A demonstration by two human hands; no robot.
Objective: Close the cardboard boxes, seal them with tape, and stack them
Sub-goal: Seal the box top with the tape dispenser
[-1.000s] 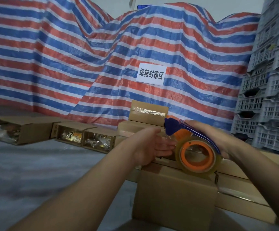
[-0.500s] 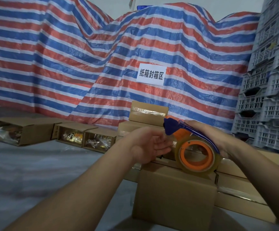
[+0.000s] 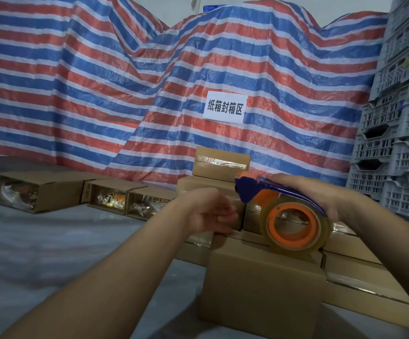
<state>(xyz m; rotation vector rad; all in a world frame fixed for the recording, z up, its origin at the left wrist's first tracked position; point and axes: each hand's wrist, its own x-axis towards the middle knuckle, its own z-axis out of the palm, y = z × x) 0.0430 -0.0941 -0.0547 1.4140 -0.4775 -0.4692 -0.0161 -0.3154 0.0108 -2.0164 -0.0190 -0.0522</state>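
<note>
Sign [image 3: 225, 108] reads 纸箱封箱区 | right hand [image 3: 321, 194] grips tape dispenser [image 3: 294, 221] | left hand [image 3: 208, 211] loosely curled, empty

A red, white and blue striped woven tarpaulin [image 3: 100, 81] covers the background. A white rectangular paper sign with black characters [image 3: 225, 109] is fixed to it. Grey perforated plastic crates [image 3: 399, 143] stand stacked at the right. A grey floor covering [image 3: 39, 241] lies below.

Single head-worn view, forward and slightly down, close over both forearms, striped tarp [image 3: 100, 94] beyond.
</note>
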